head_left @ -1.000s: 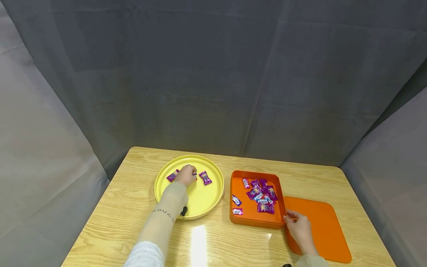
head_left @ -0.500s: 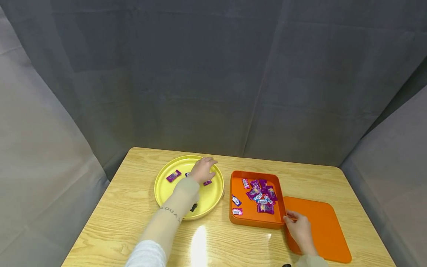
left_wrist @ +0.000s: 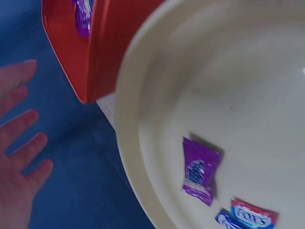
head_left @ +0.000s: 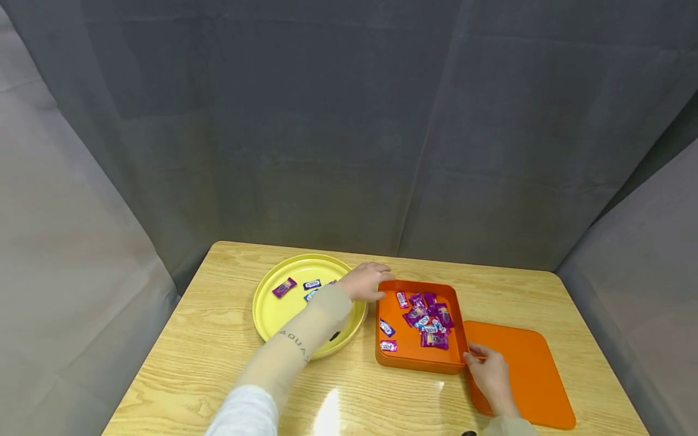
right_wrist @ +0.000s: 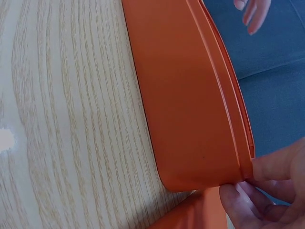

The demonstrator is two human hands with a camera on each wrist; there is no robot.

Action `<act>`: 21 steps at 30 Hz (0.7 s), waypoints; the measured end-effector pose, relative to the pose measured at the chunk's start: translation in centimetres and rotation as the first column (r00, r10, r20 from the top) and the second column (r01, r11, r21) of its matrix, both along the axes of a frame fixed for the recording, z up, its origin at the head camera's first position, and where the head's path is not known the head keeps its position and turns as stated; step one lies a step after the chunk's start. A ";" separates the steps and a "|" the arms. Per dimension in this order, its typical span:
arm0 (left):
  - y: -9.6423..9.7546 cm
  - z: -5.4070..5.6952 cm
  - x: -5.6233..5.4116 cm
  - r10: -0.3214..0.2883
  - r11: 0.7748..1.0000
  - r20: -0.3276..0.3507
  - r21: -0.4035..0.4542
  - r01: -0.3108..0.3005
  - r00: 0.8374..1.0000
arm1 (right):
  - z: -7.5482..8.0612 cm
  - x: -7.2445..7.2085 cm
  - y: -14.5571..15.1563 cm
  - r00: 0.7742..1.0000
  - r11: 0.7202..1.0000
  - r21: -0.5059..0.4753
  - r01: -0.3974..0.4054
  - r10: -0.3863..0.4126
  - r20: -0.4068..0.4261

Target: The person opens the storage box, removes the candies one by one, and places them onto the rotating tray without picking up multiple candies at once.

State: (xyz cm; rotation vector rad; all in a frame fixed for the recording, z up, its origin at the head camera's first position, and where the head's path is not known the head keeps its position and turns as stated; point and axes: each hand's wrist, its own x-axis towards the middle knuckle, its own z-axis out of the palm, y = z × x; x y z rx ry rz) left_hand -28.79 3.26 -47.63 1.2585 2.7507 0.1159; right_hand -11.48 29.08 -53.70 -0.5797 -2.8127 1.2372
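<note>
My left hand (head_left: 368,281) is over the gap between a round yellow tray (head_left: 278,315) and an orange box (head_left: 417,364), fingertips by the box's far left corner. Its fingers are spread with nothing between them in the left wrist view. On the tray lie a purple-wrapped candy (head_left: 284,287), a dark blue one (head_left: 312,284) and a few others, partly hidden by my arm in the head view. My right hand (head_left: 489,375) pinches the box's near right corner between thumb and fingers. Inside the box, several purple, blue and pink wrapped candies (head_left: 434,339) lie loosely heaped.
A flat orange lid (head_left: 537,375) lies on the wooden table (head_left: 185,357) right of the box, under my right hand. Grey curtains (head_left: 327,121) hang behind the table and at both sides. The tray stands close left of the box.
My left hand has moved right, from bent fingers among the tray's candies to spread fingers near the box. The right hand stays at the box corner.
</note>
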 end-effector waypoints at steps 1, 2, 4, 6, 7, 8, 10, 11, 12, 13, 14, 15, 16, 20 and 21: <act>0.4 0.1 0.2 -0.024 1.000 -0.005 -0.010 0.024 1.000 | 0.0 0.0 0.0 1.000 1.000 -0.002 0.000 0.000 0.002; 0.8 0.1 0.3 -0.047 0.999 -0.012 -0.020 0.047 0.999 | 0.0 0.0 0.0 1.000 1.000 -0.005 0.001 -0.001 0.005; 1.5 0.0 0.6 -0.081 0.996 -0.011 -0.038 0.080 0.997 | -0.1 0.0 0.0 1.000 1.000 -0.006 0.004 -0.003 0.007; 2.2 -0.1 0.8 -0.110 0.992 -0.007 -0.069 0.110 0.994 | -0.1 0.0 0.0 1.000 1.000 -0.006 0.004 -0.004 0.009; 2.5 -0.3 0.9 -0.126 0.989 0.000 -0.082 0.125 0.992 | -0.1 0.0 -0.1 1.000 1.000 -0.006 0.002 -0.002 0.008; 2.8 -0.4 1.0 -0.141 0.985 0.006 -0.094 0.141 0.990 | -0.1 0.0 -0.1 1.000 1.000 -0.006 0.002 -0.002 0.006; 3.3 -0.7 1.2 -0.163 0.978 0.035 -0.129 0.167 0.986 | -0.1 0.0 -0.1 1.000 1.000 -0.006 0.001 -0.001 0.006; 3.5 -0.8 1.4 -0.170 0.974 0.054 -0.143 0.176 0.984 | -0.1 0.0 -0.1 1.000 1.000 -0.008 0.000 0.000 0.006; 3.7 -0.9 1.6 -0.170 0.970 0.074 -0.161 0.180 0.983 | -0.1 0.0 -0.1 1.000 1.000 -0.007 0.001 -0.001 0.006; 3.9 -1.1 1.8 -0.170 0.967 0.096 -0.173 0.185 0.981 | -0.1 0.0 -0.1 1.000 1.000 -0.008 -0.001 0.001 0.007; 4.0 -1.2 2.0 -0.165 0.965 0.115 -0.185 0.184 0.980 | -0.2 0.0 -0.1 1.000 1.000 -0.007 0.000 0.000 0.006; 4.1 -1.2 2.2 -0.150 0.965 0.140 -0.196 0.176 0.979 | -0.2 0.0 -0.1 1.000 1.000 -0.007 0.000 0.001 0.007; 4.2 -1.3 2.4 -0.142 0.963 0.160 -0.206 0.173 0.977 | -0.2 -0.1 -0.1 1.000 1.000 -0.006 0.000 0.000 0.005; 4.4 -1.7 3.2 -0.100 0.956 0.201 -0.252 0.151 0.974 | -0.4 -0.1 -0.1 1.000 1.000 -0.001 0.002 -0.002 -0.003; 4.5 -1.8 3.4 -0.095 0.953 0.207 -0.265 0.149 0.974 | -0.4 -0.1 -0.1 1.000 1.000 -0.001 0.003 -0.003 -0.004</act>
